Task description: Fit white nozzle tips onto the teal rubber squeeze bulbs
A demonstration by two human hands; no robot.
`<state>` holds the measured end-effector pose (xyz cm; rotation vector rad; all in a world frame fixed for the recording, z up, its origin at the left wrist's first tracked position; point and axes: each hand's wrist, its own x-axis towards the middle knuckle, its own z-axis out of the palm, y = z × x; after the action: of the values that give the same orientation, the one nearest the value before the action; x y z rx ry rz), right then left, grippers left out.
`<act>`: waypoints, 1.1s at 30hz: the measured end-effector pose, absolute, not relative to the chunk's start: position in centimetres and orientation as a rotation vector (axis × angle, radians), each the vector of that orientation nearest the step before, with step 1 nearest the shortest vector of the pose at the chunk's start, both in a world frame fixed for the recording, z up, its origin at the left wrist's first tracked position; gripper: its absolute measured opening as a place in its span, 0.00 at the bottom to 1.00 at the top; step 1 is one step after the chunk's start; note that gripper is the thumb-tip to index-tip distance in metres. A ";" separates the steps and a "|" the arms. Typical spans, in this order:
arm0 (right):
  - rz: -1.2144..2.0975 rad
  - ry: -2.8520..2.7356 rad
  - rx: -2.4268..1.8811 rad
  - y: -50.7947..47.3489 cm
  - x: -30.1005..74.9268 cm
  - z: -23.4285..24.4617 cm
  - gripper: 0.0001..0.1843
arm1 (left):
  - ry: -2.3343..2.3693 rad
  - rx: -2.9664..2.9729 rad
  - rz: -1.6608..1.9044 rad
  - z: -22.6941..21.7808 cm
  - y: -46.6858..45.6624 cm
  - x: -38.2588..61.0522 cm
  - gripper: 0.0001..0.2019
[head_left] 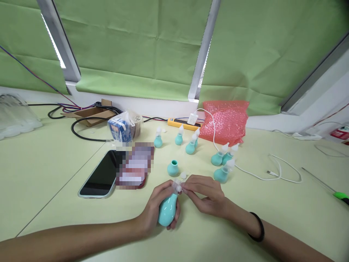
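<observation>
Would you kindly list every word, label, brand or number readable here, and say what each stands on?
No text can be read.
Blue-and-white packet in plastic bag: print too small.
Pixelated item beside the phone: blurred out.
Red device at far right: label too small.
Teal bulb in the left hand, with the right hand at its clear tip: no marking visible.

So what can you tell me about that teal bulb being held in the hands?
The teal bulb is a small pear-shaped squeeze bulb, looking like soft rubber or silicone. It lies tilted, narrow end pointing up and away, just above the pale table. The left hand wraps its body; the right hand pinches a clear tip at its neck. Similar bulbs stand beyond.
</observation>
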<state>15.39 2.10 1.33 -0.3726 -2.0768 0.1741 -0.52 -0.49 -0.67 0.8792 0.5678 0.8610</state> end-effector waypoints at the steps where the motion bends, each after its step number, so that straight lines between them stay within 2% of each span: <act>1: 0.164 -2.079 -0.376 2.1 15.4 1.2 0.16 | 0.568 0.868 0.868 -0.7 -0.5 -0.5 0.09; 8: 0.048 -2.196 -0.361 2.6 15.9 0.8 0.14 | 0.610 0.878 0.897 -0.7 -0.5 -0.5 0.09; 16: -0.184 -2.462 -0.361 2.4 16.6 2.9 0.06 | 0.678 0.948 0.889 -0.7 -0.8 -0.5 0.11; 24: -0.406 -2.503 -0.275 2.4 16.5 1.4 0.11 | 0.693 0.941 0.909 -0.8 -0.9 -0.3 0.11; 30: -0.198 -2.386 -0.585 3.0 16.3 1.6 0.07 | 0.714 0.887 0.903 -0.2 -0.7 -0.3 0.11; 33: -0.112 -2.356 -0.538 2.9 16.1 2.1 0.04 | 0.702 0.859 0.909 -0.1 -0.6 -0.3 0.11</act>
<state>16.14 2.94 2.06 -0.5383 -2.3557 -0.1123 -0.27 -0.63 -0.14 0.8594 0.7018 0.9091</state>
